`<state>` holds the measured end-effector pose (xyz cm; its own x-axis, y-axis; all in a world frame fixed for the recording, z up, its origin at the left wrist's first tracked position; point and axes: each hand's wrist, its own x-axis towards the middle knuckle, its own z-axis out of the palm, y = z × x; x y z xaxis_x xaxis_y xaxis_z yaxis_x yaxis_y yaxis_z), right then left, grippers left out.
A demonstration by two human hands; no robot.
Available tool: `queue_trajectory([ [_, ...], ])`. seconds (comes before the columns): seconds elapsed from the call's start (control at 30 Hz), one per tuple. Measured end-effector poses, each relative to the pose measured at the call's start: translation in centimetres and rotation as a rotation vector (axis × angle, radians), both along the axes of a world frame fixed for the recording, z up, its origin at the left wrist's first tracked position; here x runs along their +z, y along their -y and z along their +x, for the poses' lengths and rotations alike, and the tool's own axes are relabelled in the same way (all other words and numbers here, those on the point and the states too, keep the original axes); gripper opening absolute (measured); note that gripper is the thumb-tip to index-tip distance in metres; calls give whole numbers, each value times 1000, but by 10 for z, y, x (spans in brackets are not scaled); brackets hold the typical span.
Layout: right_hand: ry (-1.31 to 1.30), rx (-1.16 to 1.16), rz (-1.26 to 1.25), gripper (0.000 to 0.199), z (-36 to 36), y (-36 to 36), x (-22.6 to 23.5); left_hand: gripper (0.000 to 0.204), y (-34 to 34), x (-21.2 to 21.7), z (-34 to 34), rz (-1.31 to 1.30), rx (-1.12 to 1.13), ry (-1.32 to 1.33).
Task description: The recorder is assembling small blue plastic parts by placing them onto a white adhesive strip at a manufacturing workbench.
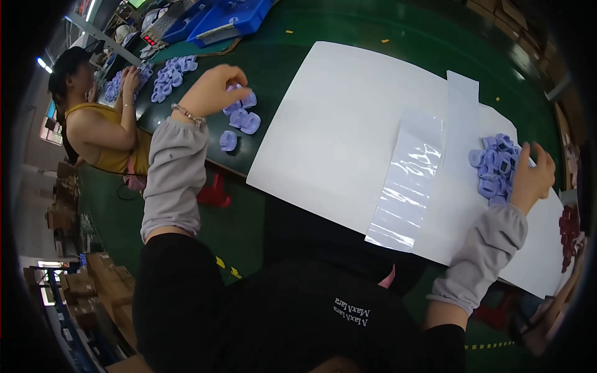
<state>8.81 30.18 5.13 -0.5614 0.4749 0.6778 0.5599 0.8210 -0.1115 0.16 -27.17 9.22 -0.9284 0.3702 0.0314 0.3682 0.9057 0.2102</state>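
Observation:
My left hand (214, 89) hovers over a small group of lavender ring-shaped plastic pieces (250, 123) on the dark green table. Its fingers are bent, with a gap between thumb and fingertips, and I see nothing held in it. At the right, my right hand (533, 179) is beside a heap of similar lavender pieces (494, 163), some with a small dark face. Its thumb and fingers are spread at the heap's edge, partly hiding it. Between my hands lies a large white sheet (336, 130), with a strip of clear glossy plastic pouches (404, 186) on it.
More lavender piles (171, 78) lie at the far left, near a seated person (109, 127) handling pieces. Blue trays (230, 22) stand at the back left. A narrow white strip (461, 112) lies behind the pouches. Dark red pieces (568, 233) sit at the right edge, beside another person's hand.

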Motion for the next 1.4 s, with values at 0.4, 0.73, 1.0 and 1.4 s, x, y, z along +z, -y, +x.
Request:
queue_trajectory([
  [0.4,-1,1272,-686,27,-11,124,-28,28,-132,-40,-18,810,-100,320],
  [0.73,209,1405,-1341,51,-20,124,-40,21,-285,-96,-14,1156,-232,931],
  [1.0,80,1289,-1179,50,-22,130,-40,29,-280,-91,-10,1402,-211,1020],
  [1.4,-5,1262,-1050,52,-24,120,-47,29,-283,-94,-2,1301,-484,859],
])
